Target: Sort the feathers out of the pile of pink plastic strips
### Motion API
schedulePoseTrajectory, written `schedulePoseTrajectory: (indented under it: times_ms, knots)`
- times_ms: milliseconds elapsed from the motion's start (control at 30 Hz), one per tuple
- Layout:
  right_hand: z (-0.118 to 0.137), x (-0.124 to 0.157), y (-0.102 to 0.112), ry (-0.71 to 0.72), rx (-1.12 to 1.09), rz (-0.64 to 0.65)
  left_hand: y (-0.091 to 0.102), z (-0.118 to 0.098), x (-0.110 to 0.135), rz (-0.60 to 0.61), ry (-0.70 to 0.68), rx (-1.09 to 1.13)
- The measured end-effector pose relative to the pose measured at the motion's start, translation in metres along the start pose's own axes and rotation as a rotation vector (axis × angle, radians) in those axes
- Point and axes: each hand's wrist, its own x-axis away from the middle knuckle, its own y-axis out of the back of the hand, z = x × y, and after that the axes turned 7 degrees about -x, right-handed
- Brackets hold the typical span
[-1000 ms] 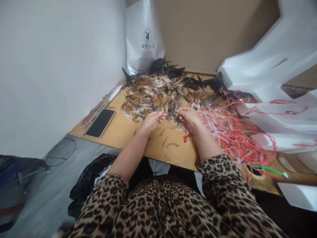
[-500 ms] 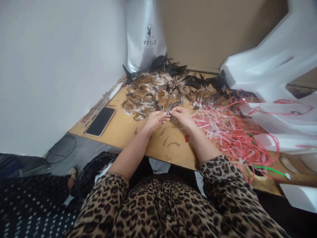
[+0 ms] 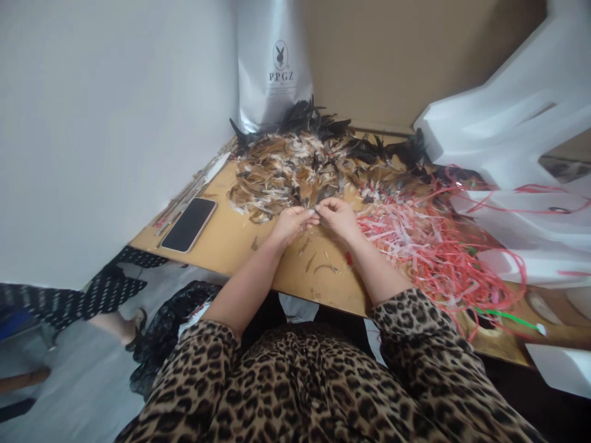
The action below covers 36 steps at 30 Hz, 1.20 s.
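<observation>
My left hand (image 3: 294,224) and my right hand (image 3: 338,215) meet at their fingertips above the front of the table. Both are closed in a pinch on what looks like a small feather, mostly hidden by the fingers. Right behind them spreads a heap of brown, white and black feathers (image 3: 272,165). Beside my right forearm lies a tangle of pink and red ribbon strips (image 3: 429,243). A few loose feather bits (image 3: 327,267) are scattered on the tabletop (image 3: 240,246) between my forearms.
A phone (image 3: 189,225) lies at the table's left. Behind the feathers stands a silvery-white bag (image 3: 277,92). White molded pieces (image 3: 498,123) crowd the right side, near a green strip (image 3: 512,317). A black plastic bag (image 3: 161,332) and another person's foot (image 3: 136,326) are down left.
My hands stay pinched together in nearly the same place. At the lower left, the person in the dotted garment has moved back and leftward, uncovering more floor.
</observation>
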Motion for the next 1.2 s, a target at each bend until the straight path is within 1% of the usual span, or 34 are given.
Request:
schedulePoseTrajectory:
  times_ms: [133, 267, 367, 467, 533, 600, 667, 800, 900, 967, 1067, 1200]
  knots:
    - [0.000, 0.002, 0.000, -0.084, -0.121, 0.023, 0.003, 0.001, -0.002, 0.022, -0.010, 0.043]
    - [0.001, 0.003, -0.002, -0.109, -0.168, 0.020, 0.004, 0.002, -0.003, 0.010, -0.012, 0.046]
    - [0.002, 0.003, -0.002, -0.125, -0.159, 0.013, 0.002, 0.001, -0.002, -0.032, -0.039, -0.006]
    - [0.000, 0.002, -0.001, -0.118, -0.096, 0.003, 0.000, 0.000, -0.002, -0.073, -0.063, -0.110]
    - [-0.002, 0.001, 0.000, -0.106, -0.057, -0.006, -0.002, 0.000, -0.001, -0.079, -0.063, -0.162]
    - [-0.003, 0.001, 0.001, -0.098, -0.063, -0.009, -0.002, 0.000, -0.001, -0.060, -0.049, -0.158]
    - [-0.003, 0.001, 0.002, -0.107, -0.111, 0.001, -0.001, 0.001, -0.001, -0.007, -0.025, -0.105]
    - [-0.002, 0.000, 0.003, -0.179, -0.195, 0.047, 0.003, 0.002, 0.000, 0.108, 0.028, -0.027]
    - [-0.001, -0.001, 0.006, -0.218, -0.205, 0.083, 0.003, 0.001, 0.002, 0.118, 0.047, -0.065]
    - [0.000, -0.001, 0.008, -0.227, -0.191, 0.101, 0.002, -0.001, 0.003, 0.109, 0.034, -0.125]
    - [0.003, -0.001, 0.012, -0.213, -0.126, 0.115, 0.000, -0.002, 0.004, 0.086, -0.029, -0.237]
    - [0.009, 0.000, 0.016, -0.140, 0.050, 0.165, -0.001, -0.001, 0.004, 0.053, -0.092, -0.343]
